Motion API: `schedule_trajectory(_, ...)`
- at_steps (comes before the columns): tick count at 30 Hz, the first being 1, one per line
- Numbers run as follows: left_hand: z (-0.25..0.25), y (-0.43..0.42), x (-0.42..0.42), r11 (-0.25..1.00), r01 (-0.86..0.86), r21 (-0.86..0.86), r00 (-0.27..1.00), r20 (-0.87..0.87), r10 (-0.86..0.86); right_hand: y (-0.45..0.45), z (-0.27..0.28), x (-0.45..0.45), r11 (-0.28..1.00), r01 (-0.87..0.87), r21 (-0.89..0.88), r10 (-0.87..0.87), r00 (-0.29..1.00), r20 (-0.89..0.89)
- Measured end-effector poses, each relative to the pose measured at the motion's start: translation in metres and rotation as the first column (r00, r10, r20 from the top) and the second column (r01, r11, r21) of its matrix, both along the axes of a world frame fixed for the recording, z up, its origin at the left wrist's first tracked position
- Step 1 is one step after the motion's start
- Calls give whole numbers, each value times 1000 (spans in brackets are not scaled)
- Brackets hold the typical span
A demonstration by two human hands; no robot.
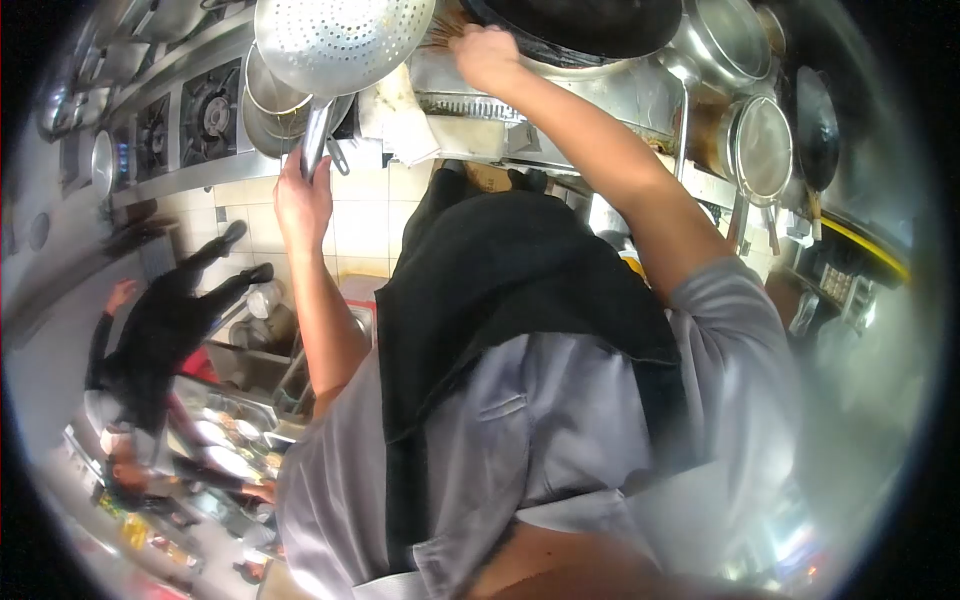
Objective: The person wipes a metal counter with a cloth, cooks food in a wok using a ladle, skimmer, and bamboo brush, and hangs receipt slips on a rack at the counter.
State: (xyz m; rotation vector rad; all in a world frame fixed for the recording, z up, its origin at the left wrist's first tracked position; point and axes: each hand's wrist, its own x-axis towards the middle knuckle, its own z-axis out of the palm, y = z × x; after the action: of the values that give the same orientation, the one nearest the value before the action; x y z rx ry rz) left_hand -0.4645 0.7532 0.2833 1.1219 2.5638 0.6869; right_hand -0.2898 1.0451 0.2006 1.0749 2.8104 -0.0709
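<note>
My left hand [304, 200] is closed around the handle of a large perforated metal strainer ladle [340, 45], its round bowl tilted up over the stove front. My right hand [485, 58] reaches forward with its fingers wrapped round a brown bristled brush, likely a bamboo wok brush [445, 32]. The brush lies between the strainer and a big dark wok [580, 22]; whether it touches either one I cannot tell. Below the strainer, a white cloth [405, 120] hangs over the counter edge.
Gas burners [210, 115] line the range at left, with a round wire strainer [270, 85] beside them. At right are a metal pot [730, 40], a mesh strainer [762, 150] and a dark pan [817, 130]. Another person [160, 330] in dark clothes stands behind at left.
</note>
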Motion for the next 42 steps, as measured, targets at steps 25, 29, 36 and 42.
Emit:
schedule_trajectory(25, 8, 21, 48, 996, 2, -93, 1000, 22, 0, -11, 1, 39, 872, -490, 14, 484, 864, 138)
schedule_trajectory(29, 10, 25, 48, 992, -7, -128, 1000, 0, 7, 0, 3, 58, 876, -413, -251, 468, 854, 227)
schedule_trajectory(36, 7, 25, 53, 984, -33, -175, 999, -6, 32, 0, 62, 78, 910, -357, -211, 395, 902, 175)
schedule_trajectory(42, 5, 27, 46, 976, -47, -214, 999, 11, 51, -7, 10, 74, 893, -366, -263, 427, 872, 238)
